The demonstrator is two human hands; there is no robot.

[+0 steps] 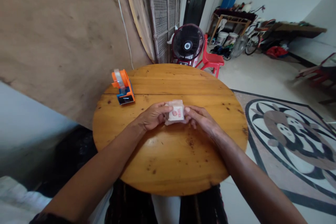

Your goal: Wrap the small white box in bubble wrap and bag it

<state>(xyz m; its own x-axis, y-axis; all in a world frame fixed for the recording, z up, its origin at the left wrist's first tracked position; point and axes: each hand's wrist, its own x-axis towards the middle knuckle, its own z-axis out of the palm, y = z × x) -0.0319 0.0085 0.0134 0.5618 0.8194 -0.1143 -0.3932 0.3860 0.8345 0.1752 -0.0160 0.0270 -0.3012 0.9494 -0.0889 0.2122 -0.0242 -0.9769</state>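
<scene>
Packet point(176, 113) Held Near the Table's point(168, 168) Middle

On my feed, the orange-and-blue dispenser point(128, 91) stands at the table's far-left edge. The left hand point(155, 114) is closed on the packet's left side, thumb on top. The packet, white with red print in clear wrapping, is near the table's centre; I can't tell whether it touches the table. The fan point(188, 43) stands beyond the table. The right hand point(201, 117) pinches the packet's right edge. Past the table's far side I see the chair point(214, 59), then the panda design point(288, 133) right of the table.
</scene>
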